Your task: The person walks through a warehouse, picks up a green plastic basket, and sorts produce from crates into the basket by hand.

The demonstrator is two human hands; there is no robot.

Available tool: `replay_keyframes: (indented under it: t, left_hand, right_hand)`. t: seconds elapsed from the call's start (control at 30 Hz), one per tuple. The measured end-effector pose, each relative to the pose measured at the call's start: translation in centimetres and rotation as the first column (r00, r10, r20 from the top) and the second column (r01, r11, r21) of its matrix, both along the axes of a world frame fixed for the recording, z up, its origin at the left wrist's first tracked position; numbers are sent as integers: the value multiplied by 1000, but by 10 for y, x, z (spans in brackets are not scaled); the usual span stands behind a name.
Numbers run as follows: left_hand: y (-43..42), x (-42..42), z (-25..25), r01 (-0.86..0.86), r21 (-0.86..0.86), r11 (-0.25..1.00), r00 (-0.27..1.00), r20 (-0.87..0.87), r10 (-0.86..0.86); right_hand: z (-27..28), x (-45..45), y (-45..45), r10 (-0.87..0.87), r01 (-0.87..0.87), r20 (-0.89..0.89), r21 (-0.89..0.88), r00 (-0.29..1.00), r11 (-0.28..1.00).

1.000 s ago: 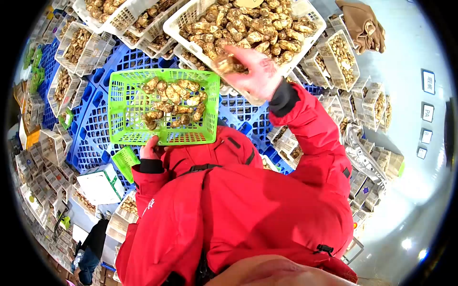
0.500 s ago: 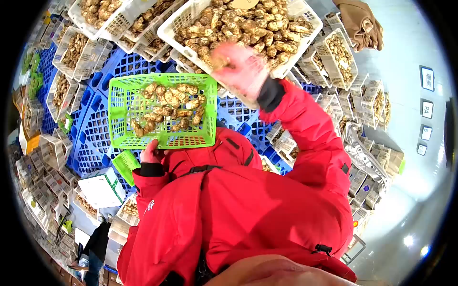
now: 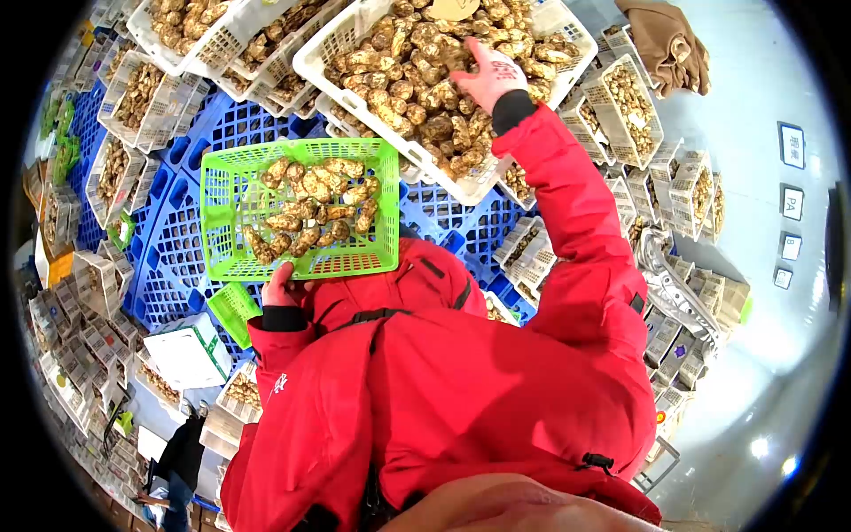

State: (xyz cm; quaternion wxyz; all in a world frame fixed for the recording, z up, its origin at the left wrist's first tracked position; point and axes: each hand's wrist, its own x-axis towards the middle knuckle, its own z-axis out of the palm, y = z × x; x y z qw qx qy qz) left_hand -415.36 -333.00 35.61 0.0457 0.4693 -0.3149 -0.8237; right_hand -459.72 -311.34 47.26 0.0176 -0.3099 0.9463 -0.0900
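Observation:
My left hand (image 3: 280,285) is closed on the near rim of a light green plastic basket (image 3: 213,213), the thumb over the edge and the other fingers mostly hidden. Inside it lie several brown-and-cream mushrooms (image 3: 315,183) in loose rows. Up and to the right, my right hand (image 3: 493,76) is over a large white crate (image 3: 310,66) heaped with similar mushrooms (image 3: 425,53). Its fingers are apart at the heap, with no mushroom visibly gripped. Red print shows on the back of that hand. A round tan piece (image 3: 454,7) rests on the heap.
Blue plastic pallets (image 3: 177,239) lie beneath. White crates of mushrooms (image 3: 137,97) stand on the left, with others (image 3: 628,106) on the right. A white box (image 3: 188,353) sits at lower left, near a person in dark clothing (image 3: 182,457). Brown cloth (image 3: 667,44) lies upper right.
My right hand has moved up and right from the crate's near edge onto the heap. One more mushroom appears in the basket's near row. My left hand stays on the rim.

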Motion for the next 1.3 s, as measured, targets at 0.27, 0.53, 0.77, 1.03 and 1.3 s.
replay_keyframes:
  t: [0.27,0.53,0.77,1.03,1.3]
  left_hand:
    - [1,-18,24,-134,164,977,986,117,116]
    - [-2,-8,11,-125,180,976,991,76,113]
    - [4,-20,31,-54,17,998,994,100,52]
    - [-3,-6,14,-87,150,985,995,61,78]
    - [8,-26,48,-158,86,984,986,60,154]
  right_hand:
    - [25,-16,10,46,-20,82,-295,996,955]
    - [15,-70,88,-260,255,73,71,963,964]
    - [25,-62,101,7,24,82,-371,997,928]
    - [9,-41,89,-2,18,116,-138,993,990]
    - [16,-26,87,81,-100,162,115,984,988]
